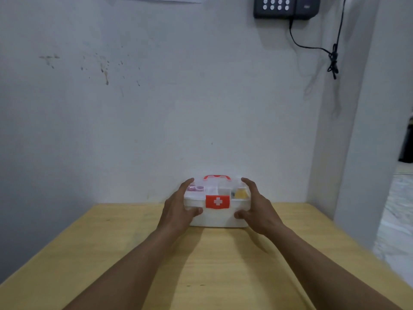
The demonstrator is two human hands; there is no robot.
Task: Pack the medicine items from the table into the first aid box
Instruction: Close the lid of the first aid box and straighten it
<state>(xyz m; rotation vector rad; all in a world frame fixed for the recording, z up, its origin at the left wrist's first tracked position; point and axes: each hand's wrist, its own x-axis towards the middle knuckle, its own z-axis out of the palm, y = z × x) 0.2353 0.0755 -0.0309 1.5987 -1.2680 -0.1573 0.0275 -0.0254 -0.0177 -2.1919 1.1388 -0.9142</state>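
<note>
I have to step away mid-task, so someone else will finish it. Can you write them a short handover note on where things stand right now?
Left hand: on the left end of the first aid box, fingers over the lid, thumb on the front.
Right hand: the same on the right end; its grip looks looser.
The box sits on the wooden table near the wall, lid down, red clasp at the front. Items show through the clear lid.
Done: no loose medicine items are visible on the table.
Left: check that the clasp is latched; I cannot tell from here.
</note>
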